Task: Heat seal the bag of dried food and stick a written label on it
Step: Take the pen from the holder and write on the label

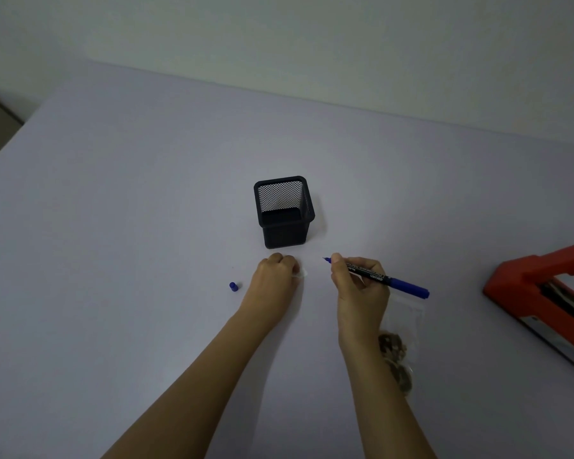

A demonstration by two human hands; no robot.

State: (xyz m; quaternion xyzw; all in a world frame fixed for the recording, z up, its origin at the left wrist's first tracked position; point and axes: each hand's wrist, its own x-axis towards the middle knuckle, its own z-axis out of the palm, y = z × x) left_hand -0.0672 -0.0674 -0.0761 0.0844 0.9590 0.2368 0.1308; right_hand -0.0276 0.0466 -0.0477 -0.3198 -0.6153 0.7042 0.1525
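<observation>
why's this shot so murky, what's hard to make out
Head view: dim, bluish, slightly soft throughout; the pen holder casts only a faint shadow to its right; the clear bag nearly melts into the table; the label in the left hand is a pale sliver.

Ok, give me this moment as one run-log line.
left hand: pinches label | right hand: grips uncapped marker, tip off label | cap: on table | bag: by right forearm | heat sealer: untouched

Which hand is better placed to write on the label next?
Right. The right hand grips the uncapped marker, its tip aimed toward the small white label that the left hand pinches.
</observation>
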